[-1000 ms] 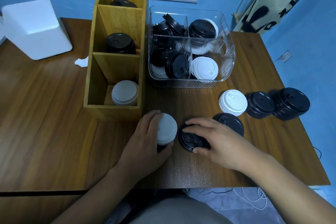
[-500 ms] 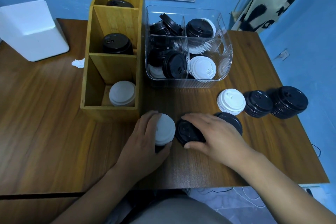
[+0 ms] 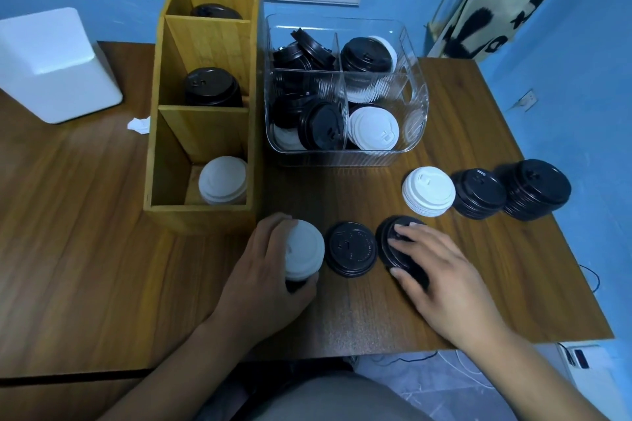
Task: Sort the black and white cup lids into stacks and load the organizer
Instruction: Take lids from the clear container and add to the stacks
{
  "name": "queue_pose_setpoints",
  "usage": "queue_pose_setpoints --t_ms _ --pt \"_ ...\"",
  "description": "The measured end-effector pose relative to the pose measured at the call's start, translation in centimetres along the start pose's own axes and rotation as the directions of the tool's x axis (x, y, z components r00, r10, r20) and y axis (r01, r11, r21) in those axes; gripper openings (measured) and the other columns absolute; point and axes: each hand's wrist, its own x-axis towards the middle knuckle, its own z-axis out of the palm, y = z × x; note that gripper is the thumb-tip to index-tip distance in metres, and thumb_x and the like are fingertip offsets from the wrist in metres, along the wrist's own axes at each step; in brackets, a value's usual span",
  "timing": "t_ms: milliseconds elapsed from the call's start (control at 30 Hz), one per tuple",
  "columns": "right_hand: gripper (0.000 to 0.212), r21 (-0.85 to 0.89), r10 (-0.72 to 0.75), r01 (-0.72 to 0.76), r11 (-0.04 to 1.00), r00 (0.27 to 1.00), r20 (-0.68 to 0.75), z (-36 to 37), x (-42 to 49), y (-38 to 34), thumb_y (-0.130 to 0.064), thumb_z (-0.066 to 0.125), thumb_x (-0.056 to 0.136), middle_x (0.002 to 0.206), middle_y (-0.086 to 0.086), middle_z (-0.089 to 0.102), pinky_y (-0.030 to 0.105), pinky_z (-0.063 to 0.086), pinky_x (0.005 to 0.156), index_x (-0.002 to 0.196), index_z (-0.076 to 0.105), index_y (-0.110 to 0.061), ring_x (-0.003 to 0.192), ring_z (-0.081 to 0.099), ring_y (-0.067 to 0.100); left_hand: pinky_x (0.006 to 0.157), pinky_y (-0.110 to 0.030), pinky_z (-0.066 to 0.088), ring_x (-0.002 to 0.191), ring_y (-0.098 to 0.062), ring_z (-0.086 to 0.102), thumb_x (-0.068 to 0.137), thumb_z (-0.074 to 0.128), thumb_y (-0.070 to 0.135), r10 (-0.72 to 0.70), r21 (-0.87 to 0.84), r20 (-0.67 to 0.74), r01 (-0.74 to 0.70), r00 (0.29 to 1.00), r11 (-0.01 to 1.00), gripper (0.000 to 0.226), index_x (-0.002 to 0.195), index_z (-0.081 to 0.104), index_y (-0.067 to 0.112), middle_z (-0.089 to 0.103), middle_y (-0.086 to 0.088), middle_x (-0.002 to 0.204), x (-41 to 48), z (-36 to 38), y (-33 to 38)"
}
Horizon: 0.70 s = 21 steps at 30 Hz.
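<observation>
My left hand (image 3: 263, 270) grips a small stack of lids with a white lid (image 3: 304, 253) on top, just in front of the wooden organizer (image 3: 201, 212). A single black lid (image 3: 351, 248) lies flat beside it, untouched. My right hand (image 3: 434, 273) has its fingers curled over a black lid stack (image 3: 393, 243) to the right. The organizer holds white lids (image 3: 223, 179) in its near compartment and black lids (image 3: 210, 87) in the middle and far ones. A clear bin (image 3: 345, 154) holds mixed black and white lids.
A white lid stack (image 3: 428, 191) and two black lid stacks (image 3: 478, 192) (image 3: 535, 188) stand in a row at the right of the wooden table (image 3: 85, 249). A white box (image 3: 51, 65) sits at the back left, with a paper scrap (image 3: 138, 124) near it.
My right hand has let go of the single black lid and moved right onto the black lid stack. My left hand has stayed on the white-topped stack.
</observation>
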Motion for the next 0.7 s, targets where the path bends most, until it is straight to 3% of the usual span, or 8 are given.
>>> queue_pose_setpoints --t_ms 100,233,333,433,533,633,700 --pt "0.031 0.059 0.029 -0.026 0.998 0.999 -0.035 -1.5 1.3 -0.5 -0.037 0.071 0.093 0.134 -0.009 0.061 0.029 0.042 0.109 0.118 0.072 -0.019 0.128 0.054 0.013 0.104 -0.018 0.038 0.132 -0.012 0.04 0.079 0.079 0.041 -0.004 -0.002 0.0 0.004 1.0 1.0 0.08 0.143 0.042 0.01 0.039 -0.004 0.145 0.0 -0.1 0.1" --pt "0.027 0.051 -0.037 0.044 0.998 0.988 -0.147 -3.7 6.8 -2.1 -0.029 0.07 0.094 0.126 -0.003 0.066 0.029 0.042 0.108 0.117 0.071 -0.016 0.12 0.06 0.017 0.105 -0.014 0.034 0.133 -0.008 0.035 0.08 0.077 0.044 -0.007 0.004 0.009 0.007 1.0 1.0 0.081 0.144 0.04 0.012 0.037 -0.002 0.147 0.0 -0.1 0.1" --pt "0.038 0.004 -0.063 0.064 0.998 0.986 -0.152 -4.2 12.7 -4.6 -0.033 0.073 0.092 0.126 -0.001 0.066 0.021 0.037 0.105 0.125 0.066 -0.016 0.121 0.057 0.021 0.103 -0.008 0.031 0.134 -0.006 0.034 0.08 0.078 0.044 -0.013 -0.004 0.009 0.013 1.0 1.0 0.081 0.145 0.04 0.013 0.037 -0.001 0.148 0.0 -0.1 0.2" --pt "0.065 -0.195 -0.01 -0.004 0.981 0.998 -0.068 -3.1 18.1 -7.1 -0.059 0.064 0.089 0.136 -0.001 0.06 0.038 0.047 0.095 0.142 0.052 -0.023 0.126 0.05 0.026 0.105 -0.009 0.03 0.135 -0.007 0.034 0.08 0.077 0.045 -0.01 0.0 0.003 0.01 1.0 1.0 0.081 0.145 0.039 0.014 0.037 -0.001 0.149 -0.1 -0.1 0.2" --pt "0.083 -0.479 0.018 -0.011 0.878 1.0 0.011 -1.2 21.3 -8.2 -0.074 0.054 0.085 0.14 0.002 0.057 0.045 0.045 0.094 0.15 0.039 -0.024 0.127 0.047 0.031 0.106 -0.011 0.032 0.135 -0.008 0.036 0.081 0.076 0.047 -0.015 -0.011 0.005 0.015 1.0 1.0 0.081 0.146 0.039 0.015 0.038 0.0 0.149 -0.1 0.0 0.1" --pt "0.085 -0.541 0.052 -0.038 0.84 0.999 0.01 -0.3 22.1 -7.8 -0.075 0.055 0.083 0.132 0.002 0.063 0.043 0.043 0.091 0.149 0.038 -0.025 0.123 0.047 0.03 0.104 -0.005 0.03 0.135 -0.004 0.035 0.081 0.077 0.046 -0.034 -0.036 0.003 0.034 0.999 0.999 0.081 0.146 0.04 0.016 0.038 0.002 0.15 -0.2 0.0 0.1" --pt "0.084 -0.481 0.03 -0.056 0.875 0.998 -0.061 -1.0 21.6 -7.8 -0.076 0.058 0.08 0.127 0.0 0.065 0.044 0.042 0.089 0.147 0.042 -0.028 0.119 0.049 0.029 0.104 -0.006 0.031 0.134 -0.005 0.036 0.08 0.078 0.045 -0.037 -0.046 -0.011 0.036 0.999 0.998 0.081 0.146 0.04 0.016 0.038 0.002 0.15 -0.3 0.1 0.0"
